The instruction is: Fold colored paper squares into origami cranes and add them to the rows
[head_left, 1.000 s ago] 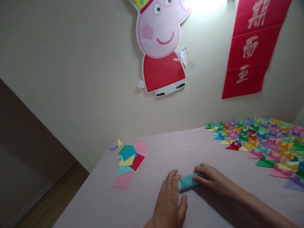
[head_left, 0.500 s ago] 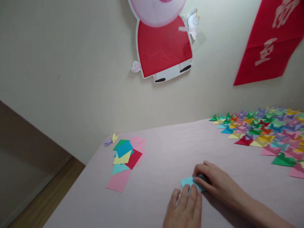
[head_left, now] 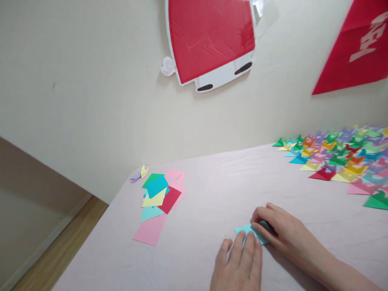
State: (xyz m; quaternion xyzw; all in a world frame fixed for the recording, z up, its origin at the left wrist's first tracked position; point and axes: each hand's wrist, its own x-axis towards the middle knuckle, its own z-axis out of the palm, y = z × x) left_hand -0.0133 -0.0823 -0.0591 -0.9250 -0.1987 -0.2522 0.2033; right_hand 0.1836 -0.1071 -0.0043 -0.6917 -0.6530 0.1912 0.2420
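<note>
A small light turquoise sheet of folding paper (head_left: 242,230) lies on the table, partly covered by both hands. My left hand (head_left: 238,260) rests on its near side, fingers stretched out and pressing it down. At the right end, the thumb and bent fingers of my right hand (head_left: 277,228) close on the paper's edge. The folds under the fingers are hidden.
Loose coloured paper squares (head_left: 156,198) lie in a pile on the pink tabletop (head_left: 194,258) at left, beside two small folded pieces (head_left: 139,173). Rows of folded paper figures (head_left: 339,159) fill the far right. A wall (head_left: 121,101) rises behind.
The view has tilted down and brightened, so the wall decorations sit higher in it. Both hands stay on the turquoise paper, with little visible change in their hold.
</note>
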